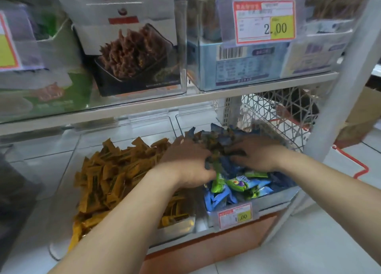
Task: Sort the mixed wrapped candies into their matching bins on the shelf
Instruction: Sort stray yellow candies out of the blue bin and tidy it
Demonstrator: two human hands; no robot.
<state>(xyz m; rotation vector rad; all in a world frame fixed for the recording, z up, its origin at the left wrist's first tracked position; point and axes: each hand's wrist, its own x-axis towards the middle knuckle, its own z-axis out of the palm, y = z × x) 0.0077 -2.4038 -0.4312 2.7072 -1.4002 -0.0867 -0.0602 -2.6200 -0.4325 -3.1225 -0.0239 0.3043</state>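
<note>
sorting is mid-pick: in the clear plastic bin (274, 201), the left hand (185, 162) grips some blue and green wrapped candies (241, 183) while the right hand (259, 154) lies flat and spread on the heap; next, i judge, lift out only the strays.

On the lower shelf two bins stand side by side: the left bin (177, 230) holds stick candies (115, 174), and the right bin (274, 199) holds mixed candies (243, 183), with a price tag (235, 215) on its near wall. The left grip (185, 162) and right grip (257, 154) lie side by side on that heap. The upper shelf (185, 100) above carries two boxes, and a wire basket (278, 108) stands behind the right bin.
</note>
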